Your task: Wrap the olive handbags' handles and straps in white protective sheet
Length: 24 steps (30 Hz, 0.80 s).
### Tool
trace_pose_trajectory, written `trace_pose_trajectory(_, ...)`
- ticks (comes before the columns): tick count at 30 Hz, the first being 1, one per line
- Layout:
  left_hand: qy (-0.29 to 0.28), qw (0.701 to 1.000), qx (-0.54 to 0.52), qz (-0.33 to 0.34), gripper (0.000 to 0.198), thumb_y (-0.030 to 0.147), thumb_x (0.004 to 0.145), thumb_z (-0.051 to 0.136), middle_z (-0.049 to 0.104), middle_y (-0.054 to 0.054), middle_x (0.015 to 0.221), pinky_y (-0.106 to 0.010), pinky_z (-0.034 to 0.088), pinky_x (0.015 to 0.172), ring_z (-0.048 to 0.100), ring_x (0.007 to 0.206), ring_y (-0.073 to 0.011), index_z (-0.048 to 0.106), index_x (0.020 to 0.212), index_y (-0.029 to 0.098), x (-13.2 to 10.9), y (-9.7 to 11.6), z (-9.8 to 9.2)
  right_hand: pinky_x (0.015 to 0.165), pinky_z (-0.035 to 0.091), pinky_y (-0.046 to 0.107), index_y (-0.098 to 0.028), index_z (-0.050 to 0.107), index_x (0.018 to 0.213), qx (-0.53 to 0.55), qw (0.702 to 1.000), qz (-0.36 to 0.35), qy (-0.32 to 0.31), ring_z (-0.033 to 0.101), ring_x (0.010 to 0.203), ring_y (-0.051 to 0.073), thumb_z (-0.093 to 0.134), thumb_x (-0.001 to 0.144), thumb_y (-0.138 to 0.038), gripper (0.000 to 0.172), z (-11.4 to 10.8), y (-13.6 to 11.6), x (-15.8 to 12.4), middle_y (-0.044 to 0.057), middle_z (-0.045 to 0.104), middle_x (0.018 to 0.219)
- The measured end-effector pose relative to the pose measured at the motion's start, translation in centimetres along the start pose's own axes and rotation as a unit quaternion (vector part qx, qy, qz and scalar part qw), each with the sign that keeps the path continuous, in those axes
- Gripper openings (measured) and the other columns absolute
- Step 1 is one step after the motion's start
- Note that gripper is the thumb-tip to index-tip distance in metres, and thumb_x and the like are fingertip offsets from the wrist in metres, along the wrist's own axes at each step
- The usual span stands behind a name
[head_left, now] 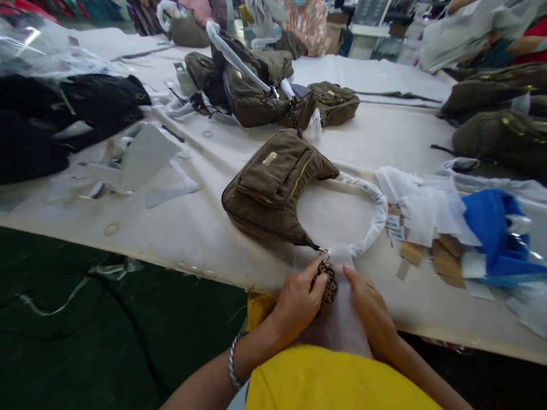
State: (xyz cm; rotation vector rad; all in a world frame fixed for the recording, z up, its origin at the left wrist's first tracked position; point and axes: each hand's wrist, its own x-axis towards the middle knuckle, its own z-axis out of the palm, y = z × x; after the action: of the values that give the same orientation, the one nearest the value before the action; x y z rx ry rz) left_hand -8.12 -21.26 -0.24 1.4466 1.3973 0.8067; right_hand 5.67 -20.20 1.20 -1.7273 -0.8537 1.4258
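**Inspector:** Noting position first: the olive corduroy shoulder bag (277,188) lies flat on the cutting table (205,228), near its front edge, handle end turned toward the worker. Reason?

**Assistant:** That orientation brings the ring and the leopard-print charm (328,283) right to the table's front edge, within reach of both hands. The strap (376,213), wrapped in white tissue, loops out to the right and back to the same ring.

**Inspector:** Grip condition?

**Assistant:** The left hand (297,304) has thumb and fingers closed on the charm, pinching it from its left side. The right hand (371,310) is not clasping anything; its fingers lie flat on a sheet of white tissue paper (342,319) just beside the charm, apparently pressing the sheet down where it overhangs the edge.

**Inspector:** Surroundings?

**Assistant:** More olive bags (256,85) are heaped toward the far edge, black bags (85,108) at the far left corner. Card tags (395,225) and loose tissue sit right of the strap, with a blue plastic bag (496,228) beyond them, all well apart from the hands.
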Motion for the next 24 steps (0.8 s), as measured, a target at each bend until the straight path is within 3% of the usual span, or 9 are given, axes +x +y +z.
trace_pose_trajectory(3,-0.003,1.000,-0.011,0.002,0.039,0.033,0.086,0.037,0.057,-0.004,0.115,-0.028,0.041,0.090,0.055,0.101,-0.0198,0.046,0.122,0.022,-0.1,-0.1,-0.3,0.084,0.045,0.028,-0.021,0.067,0.076,0.037,0.998,0.016,-0.041,0.057,0.097,0.022,0.058,0.071,-0.038,0.020,0.3,-0.4,-0.2,0.002,0.068,0.085)
trace_pose_trajectory(9,-0.005,0.997,-0.074,0.016,0.035,0.030,0.086,0.036,0.059,-0.002,0.112,-0.027,0.040,0.089,0.055,0.099,-0.0179,0.051,0.117,0.022,0.2,-0.4,-0.9,0.076,0.048,0.036,-0.017,0.066,0.083,0.132,0.970,0.093,-0.181,0.061,0.085,0.025,0.047,0.073,-0.054,0.043,-1.1,-0.4,0.7,0.008,0.068,0.075)
trace_pose_trajectory(11,-0.011,0.995,-0.095,0.021,0.035,0.028,0.086,0.035,0.060,-0.002,0.109,-0.026,0.041,0.088,0.055,0.097,-0.0170,0.052,0.115,0.021,0.3,-0.5,-1.1,0.075,0.047,0.035,-0.015,0.066,0.081,0.170,0.947,0.115,-0.247,0.062,0.082,0.023,0.052,0.072,-0.046,0.036,-1.7,-0.4,1.3,0.008,0.068,0.076)
trace_pose_trajectory(13,-0.018,0.994,-0.105,0.026,0.034,0.026,0.085,0.036,0.061,-0.002,0.107,-0.026,0.041,0.088,0.055,0.095,-0.0166,0.054,0.114,0.020,0.3,-0.6,-1.2,0.073,0.047,0.032,-0.014,0.065,0.082,0.185,0.935,0.126,-0.276,0.062,0.077,0.020,0.059,0.070,-0.035,0.025,-1.8,-0.3,1.6,0.007,0.068,0.078)
trace_pose_trajectory(15,-0.021,0.994,-0.103,0.030,0.034,0.025,0.084,0.036,0.062,-0.002,0.104,-0.026,0.041,0.088,0.056,0.094,-0.0165,0.054,0.113,0.020,0.4,-0.8,-1.1,0.068,0.047,0.028,-0.014,0.064,0.082,0.177,0.940,0.123,-0.264,0.061,0.070,0.017,0.063,0.069,-0.032,0.022,-1.4,-0.2,1.5,0.006,0.067,0.076)
trace_pose_trajectory(18,-0.014,0.996,-0.082,0.025,0.034,0.025,0.084,0.037,0.062,-0.003,0.104,-0.027,0.040,0.088,0.056,0.093,-0.0173,0.054,0.113,0.021,0.3,-1.0,-0.8,0.055,0.044,0.024,-0.015,0.061,0.084,0.130,0.957,0.092,-0.242,0.058,0.061,0.014,0.059,0.073,-0.042,0.030,-0.4,0.3,1.1,0.004,0.065,0.072)
trace_pose_trajectory(21,-0.011,0.998,-0.054,0.021,0.035,0.027,0.084,0.038,0.062,-0.005,0.104,-0.028,0.041,0.087,0.057,0.093,-0.0190,0.052,0.115,0.020,0.2,-1.0,-0.4,0.054,0.041,0.022,-0.016,0.058,0.087,0.024,0.976,-0.011,-0.217,0.052,0.061,0.012,0.051,0.078,-0.045,0.031,0.3,1.1,1.2,0.002,0.061,0.074)
trace_pose_trajectory(24,-0.019,0.998,-0.045,0.028,0.035,0.027,0.085,0.037,0.062,-0.006,0.103,-0.028,0.042,0.084,0.057,0.092,-0.0196,0.051,0.115,0.019,0.2,-0.8,-0.1,0.058,0.039,0.022,-0.016,0.056,0.077,-0.116,0.970,-0.146,-0.154,0.047,0.064,0.012,0.046,0.082,-0.044,0.029,0.8,1.9,1.8,0.000,0.054,0.071)
